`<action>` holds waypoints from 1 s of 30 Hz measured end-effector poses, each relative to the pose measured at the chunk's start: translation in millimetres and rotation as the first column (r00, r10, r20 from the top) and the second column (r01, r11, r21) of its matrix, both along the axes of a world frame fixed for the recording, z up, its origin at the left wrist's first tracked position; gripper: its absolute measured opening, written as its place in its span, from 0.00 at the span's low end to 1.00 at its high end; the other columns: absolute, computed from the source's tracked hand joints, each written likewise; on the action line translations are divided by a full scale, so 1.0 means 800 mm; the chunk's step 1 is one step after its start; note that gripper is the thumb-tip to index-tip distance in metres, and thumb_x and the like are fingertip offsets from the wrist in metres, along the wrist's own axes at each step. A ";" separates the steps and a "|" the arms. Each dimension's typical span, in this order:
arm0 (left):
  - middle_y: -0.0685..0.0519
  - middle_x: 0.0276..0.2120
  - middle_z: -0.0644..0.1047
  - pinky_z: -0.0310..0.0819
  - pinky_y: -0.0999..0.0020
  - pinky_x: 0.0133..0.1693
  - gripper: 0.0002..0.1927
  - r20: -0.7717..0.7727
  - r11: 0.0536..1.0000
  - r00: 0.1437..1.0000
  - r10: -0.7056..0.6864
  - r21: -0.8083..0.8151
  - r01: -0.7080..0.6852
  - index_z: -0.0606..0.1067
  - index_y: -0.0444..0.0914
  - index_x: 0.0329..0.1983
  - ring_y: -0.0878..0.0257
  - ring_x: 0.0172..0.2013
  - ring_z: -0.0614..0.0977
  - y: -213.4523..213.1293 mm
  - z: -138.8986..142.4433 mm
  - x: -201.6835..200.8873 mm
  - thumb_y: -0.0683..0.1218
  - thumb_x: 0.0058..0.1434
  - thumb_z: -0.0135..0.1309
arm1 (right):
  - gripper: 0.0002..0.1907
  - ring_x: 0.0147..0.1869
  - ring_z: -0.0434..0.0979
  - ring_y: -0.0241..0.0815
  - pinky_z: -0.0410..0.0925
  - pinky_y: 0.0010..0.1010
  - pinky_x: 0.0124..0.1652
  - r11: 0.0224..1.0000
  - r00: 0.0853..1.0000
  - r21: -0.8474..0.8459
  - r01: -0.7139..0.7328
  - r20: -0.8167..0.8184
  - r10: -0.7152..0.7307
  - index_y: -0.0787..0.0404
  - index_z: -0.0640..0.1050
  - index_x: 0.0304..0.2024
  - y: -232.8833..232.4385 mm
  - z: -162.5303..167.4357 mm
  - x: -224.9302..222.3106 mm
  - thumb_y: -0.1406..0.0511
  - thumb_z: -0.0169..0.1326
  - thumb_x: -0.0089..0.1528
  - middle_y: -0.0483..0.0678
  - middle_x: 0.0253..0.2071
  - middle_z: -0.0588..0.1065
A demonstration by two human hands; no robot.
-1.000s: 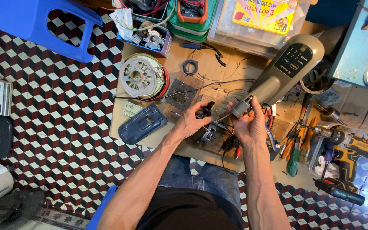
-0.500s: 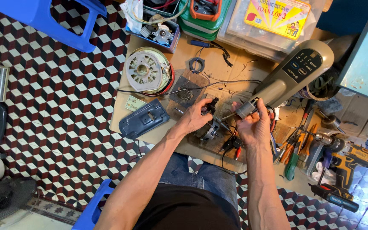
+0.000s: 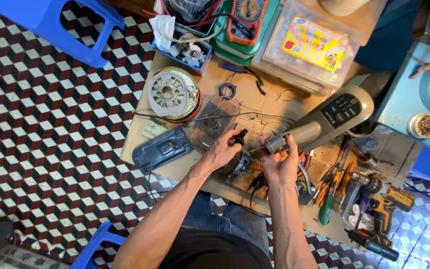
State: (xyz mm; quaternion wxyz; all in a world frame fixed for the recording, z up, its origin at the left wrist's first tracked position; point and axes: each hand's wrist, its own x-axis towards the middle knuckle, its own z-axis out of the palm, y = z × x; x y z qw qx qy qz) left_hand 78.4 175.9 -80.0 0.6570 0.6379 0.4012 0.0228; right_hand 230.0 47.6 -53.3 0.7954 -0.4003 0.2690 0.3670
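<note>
My left hand grips a small black part at the middle of the wooden workboard. Just to its right, my right hand pinches a grey cylindrical component that sits at the lower end of a long grey appliance column with a control panel. A small metal motor bracket lies under and between both hands. Thin wires run across the board from the hands toward the upper left.
A round wound motor stator and a dark blue cover plate lie left of my hands. Pliers, screwdrivers and a yellow cordless drill crowd the right. A multimeter, parts boxes and a blue stool sit beyond.
The view has shifted slightly. Both hands stay on the small parts at the board's middle, with the right hand's fingers turning a little on the grey cylinder.
</note>
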 end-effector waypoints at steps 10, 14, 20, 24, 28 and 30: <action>0.43 0.53 0.80 0.74 0.65 0.53 0.30 0.028 0.999 1.000 0.012 -0.048 -0.010 0.70 0.33 0.63 0.56 0.51 0.82 -0.005 0.004 -0.006 0.50 0.59 0.53 | 0.29 0.51 0.78 0.56 0.75 0.46 0.55 0.970 0.970 -0.014 0.243 0.002 -0.243 0.71 0.68 0.54 -0.004 0.005 -0.045 0.55 0.59 0.62 0.59 0.48 0.73; 0.43 0.58 0.77 0.71 0.65 0.56 0.29 0.060 0.999 0.998 -0.018 -0.025 0.020 0.70 0.34 0.64 0.55 0.56 0.79 -0.004 0.004 -0.007 0.50 0.61 0.51 | 0.28 0.56 0.78 0.56 0.76 0.42 0.58 0.986 0.987 -0.053 0.159 0.034 -0.157 0.69 0.67 0.55 -0.008 0.017 -0.051 0.55 0.58 0.63 0.61 0.49 0.73; 0.44 0.57 0.78 0.72 0.65 0.56 0.27 0.047 0.999 0.998 0.029 -0.038 -0.028 0.71 0.37 0.64 0.55 0.56 0.79 -0.009 0.008 -0.006 0.49 0.61 0.50 | 0.26 0.53 0.79 0.56 0.75 0.43 0.56 0.999 0.994 -0.007 -0.053 0.099 0.053 0.68 0.70 0.52 -0.001 0.036 -0.032 0.54 0.56 0.63 0.61 0.47 0.76; 0.46 0.55 0.79 0.73 0.65 0.53 0.27 0.020 0.992 0.997 0.080 -0.097 -0.078 0.71 0.38 0.64 0.56 0.53 0.80 -0.010 0.014 -0.010 0.48 0.60 0.49 | 0.30 0.54 0.80 0.56 0.75 0.41 0.55 0.994 0.994 0.013 -0.110 -0.022 0.110 0.74 0.74 0.52 0.003 0.041 -0.018 0.52 0.54 0.64 0.63 0.48 0.78; 0.47 0.52 0.80 0.73 0.66 0.52 0.25 0.047 0.988 0.990 0.135 -0.085 -0.130 0.73 0.37 0.62 0.57 0.51 0.81 -0.015 0.019 -0.014 0.47 0.60 0.49 | 0.31 0.54 0.79 0.59 0.75 0.42 0.53 0.977 0.976 0.045 -0.210 -0.058 0.212 0.73 0.74 0.54 -0.007 0.030 -0.008 0.52 0.53 0.63 0.64 0.48 0.78; 0.47 0.50 0.81 0.74 0.66 0.52 0.25 0.055 0.984 0.986 0.157 -0.098 -0.151 0.74 0.37 0.62 0.57 0.50 0.81 -0.020 0.019 -0.019 0.47 0.60 0.49 | 0.31 0.54 0.79 0.61 0.75 0.43 0.53 0.969 0.970 0.137 -0.206 -0.103 0.221 0.74 0.74 0.55 -0.014 0.017 -0.003 0.52 0.52 0.64 0.66 0.49 0.78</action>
